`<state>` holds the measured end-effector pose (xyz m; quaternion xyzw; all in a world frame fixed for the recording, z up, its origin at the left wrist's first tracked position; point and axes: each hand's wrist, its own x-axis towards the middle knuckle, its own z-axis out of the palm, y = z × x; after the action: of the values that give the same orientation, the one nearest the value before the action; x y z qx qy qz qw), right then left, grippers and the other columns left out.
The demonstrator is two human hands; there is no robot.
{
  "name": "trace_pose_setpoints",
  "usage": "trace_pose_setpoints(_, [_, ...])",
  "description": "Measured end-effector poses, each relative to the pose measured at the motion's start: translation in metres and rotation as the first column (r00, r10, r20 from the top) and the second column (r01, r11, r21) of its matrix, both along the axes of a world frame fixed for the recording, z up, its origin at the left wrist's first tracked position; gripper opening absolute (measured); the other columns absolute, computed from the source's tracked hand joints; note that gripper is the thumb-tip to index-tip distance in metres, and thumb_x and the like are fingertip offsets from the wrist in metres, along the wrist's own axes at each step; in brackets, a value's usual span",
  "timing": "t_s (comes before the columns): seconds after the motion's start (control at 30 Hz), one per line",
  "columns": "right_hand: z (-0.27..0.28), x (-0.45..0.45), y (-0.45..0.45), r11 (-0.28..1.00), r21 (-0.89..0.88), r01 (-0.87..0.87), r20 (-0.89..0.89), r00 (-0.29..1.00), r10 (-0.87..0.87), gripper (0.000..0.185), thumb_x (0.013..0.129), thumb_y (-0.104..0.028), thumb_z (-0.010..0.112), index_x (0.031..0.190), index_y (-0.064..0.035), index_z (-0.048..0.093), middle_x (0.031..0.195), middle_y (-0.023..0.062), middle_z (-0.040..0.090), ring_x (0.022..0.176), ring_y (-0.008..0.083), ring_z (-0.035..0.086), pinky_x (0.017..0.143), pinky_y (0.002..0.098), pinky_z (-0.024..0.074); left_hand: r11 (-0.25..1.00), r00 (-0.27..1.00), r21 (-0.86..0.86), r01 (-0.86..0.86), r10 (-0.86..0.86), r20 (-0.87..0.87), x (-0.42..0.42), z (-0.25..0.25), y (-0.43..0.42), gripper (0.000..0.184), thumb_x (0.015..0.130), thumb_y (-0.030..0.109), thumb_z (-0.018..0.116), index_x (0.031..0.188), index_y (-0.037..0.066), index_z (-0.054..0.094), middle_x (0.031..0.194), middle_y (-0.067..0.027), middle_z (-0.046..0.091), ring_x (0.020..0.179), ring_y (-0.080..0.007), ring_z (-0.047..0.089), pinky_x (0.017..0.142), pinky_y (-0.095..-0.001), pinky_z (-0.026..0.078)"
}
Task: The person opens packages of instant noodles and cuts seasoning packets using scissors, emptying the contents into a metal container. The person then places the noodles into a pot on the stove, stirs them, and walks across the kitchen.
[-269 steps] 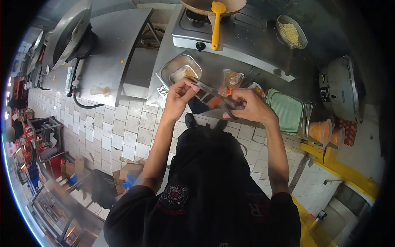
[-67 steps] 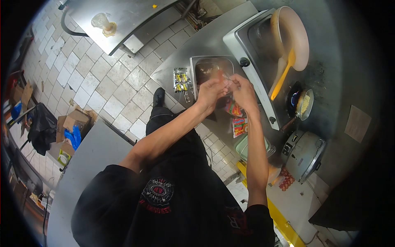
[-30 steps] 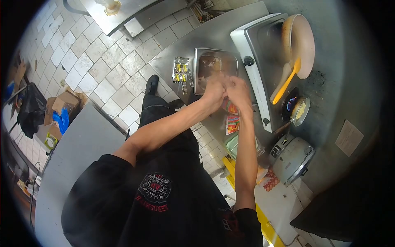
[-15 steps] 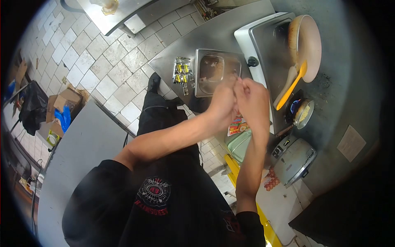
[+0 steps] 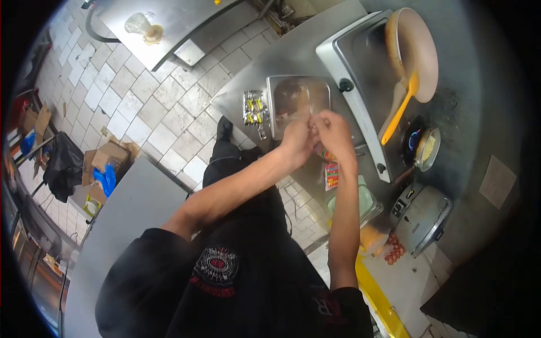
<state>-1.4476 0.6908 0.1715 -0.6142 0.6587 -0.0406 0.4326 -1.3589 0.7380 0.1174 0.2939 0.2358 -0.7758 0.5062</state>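
My left hand [image 5: 298,139] and my right hand [image 5: 333,134] meet at the near right corner of a metal tray [image 5: 272,107], fingers pinched together. Whatever lies between the fingertips is too small and blurred to name. Inside the tray there is brownish, partly pale content seen through haze. Silver and yellow sachets [image 5: 254,110] lie just left of the tray. Red printed packets [image 5: 331,176] rest below my right hand, partly covered by it and the forearm.
A white-edged stove [image 5: 352,93] holds a large pan [image 5: 420,53] with a yellow spatula [image 5: 403,110]. A small pan of noodles [image 5: 429,149] sits by a blue flame. A grey cooker [image 5: 420,217], green tray [image 5: 360,198] and red eggs or bulbs [image 5: 394,250] stand lower right.
My hands have moved back toward the tray's near edge from their lower, closer position half a second ago, still together. The camera view has shifted. Earlier, scissors were in my right hand; now none show.
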Motion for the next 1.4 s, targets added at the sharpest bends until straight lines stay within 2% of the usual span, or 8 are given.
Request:
trace_pose_setpoints(0.23, [-0.038,-0.019,0.027,0.829,-0.519,-0.210,-0.133,0.977,0.164,0.023,0.093,-0.018,0.059,0.077,-0.0015,0.057,0.071,0.0138,0.057,0.072,0.0339,0.050,0.067,0.0454,0.0402,0.890,0.836,-0.230,0.394,-0.243,0.493,0.091,0.027,0.069,0.035,0.104,0.028,0.044,0.121,-0.001,0.055,0.098,-0.0077,0.064,0.087,-0.0183,0.065,0.079,-0.0303,0.050])
trace_pose_setpoints(0.37, [-0.047,-0.012,0.045,0.792,-0.592,-0.147,-0.116,0.989,0.096,0.020,0.092,-0.017,0.059,0.078,-0.0031,0.059,0.074,0.0118,0.060,0.071,0.0323,0.050,0.067,0.0439,0.0399,0.754,0.142,-0.082,0.651,-0.014,0.990,0.152,-0.032,0.074,0.022,0.099,0.015,0.054,0.116,0.002,0.060,0.092,-0.0106,0.068,0.080,-0.0205,0.066,0.073,-0.0320,0.050])
trace_pose_setpoints(0.4, [-0.051,-0.012,0.051,0.788,-0.603,-0.125,-0.108,0.991,0.074,0.020,0.092,-0.017,0.059,0.078,-0.0031,0.059,0.074,0.0118,0.060,0.071,0.0323,0.050,0.067,0.0439,0.0399,0.690,-0.158,0.054,0.721,0.088,0.984,0.163,-0.047,0.066,0.022,0.097,0.012,0.057,0.116,0.003,0.060,0.093,-0.0116,0.069,0.079,-0.0215,0.065,0.073,-0.0325,0.050])
trace_pose_setpoints(0.53, [-0.039,-0.006,0.065,0.694,-0.720,0.024,0.059,0.998,0.027,0.018,0.092,-0.016,0.060,0.080,-0.0031,0.060,0.073,0.0105,0.058,0.072,0.0304,0.049,0.068,0.0413,0.0396,0.489,-0.485,0.196,0.850,0.581,0.653,0.169,-0.059,0.032,0.039,0.083,0.017,0.072,0.120,0.009,0.062,0.123,-0.0095,0.062,0.111,-0.0288,0.057,0.091,-0.0406,0.044])
trace_pose_setpoints(1.03, [0.209,0.016,0.179,0.065,-0.954,0.294,0.298,0.886,0.355,0.018,0.065,-0.013,0.071,0.083,-0.0156,0.068,0.081,-0.0037,0.057,0.074,0.0175,0.047,0.051,0.0294,0.0388,0.254,-0.443,0.376,0.891,0.663,0.604,0.148,-0.093,0.004,0.039,0.073,0.029,0.077,0.108,0.012,0.069,0.115,-0.0089,0.054,0.110,-0.0303,0.049,0.085,-0.0462,0.042])
trace_pose_setpoints(1.13, [0.225,0.001,0.197,0.112,-0.992,0.052,0.091,0.922,0.376,0.028,0.071,-0.013,0.071,0.094,-0.0173,0.056,0.103,0.0022,0.041,0.076,0.0171,0.038,0.055,0.0280,0.0371,0.225,-0.456,0.425,0.877,0.668,0.588,0.151,-0.098,-0.001,0.037,0.073,0.027,0.077,0.105,0.011,0.069,0.116,-0.0093,0.054,0.109,-0.0307,0.049,0.083,-0.0465,0.043])
trace_pose_setpoints(1.27, [0.216,0.005,0.212,-0.234,-0.948,0.214,0.134,0.939,0.315,0.009,0.086,-0.020,0.066,0.080,-0.0212,0.059,0.078,-0.0123,0.043,0.089,0.0119,0.037,0.064,0.0256,0.0301,0.174,-0.427,0.429,0.887,0.666,0.612,0.154,-0.110,-0.002,0.032,0.072,0.023,0.078,0.100,0.008,0.070,0.115,-0.0113,0.054,0.104,-0.0324,0.051,0.081,-0.0467,0.043])
trace_pose_setpoints(1.4, [0.224,-0.005,0.222,-0.106,-0.945,0.311,0.269,0.918,0.292,0.017,0.077,-0.001,0.061,0.086,-0.0143,0.055,0.093,-0.0008,0.042,0.072,0.0200,0.041,0.052,0.0272,0.0361,0.165,-0.330,0.311,0.936,0.717,0.613,0.154,-0.113,-0.003,0.030,0.071,0.016,0.078,0.098,0.006,0.071,0.104,-0.0128,0.061,0.096,-0.0337,0.056,0.080,-0.0463,0.046])
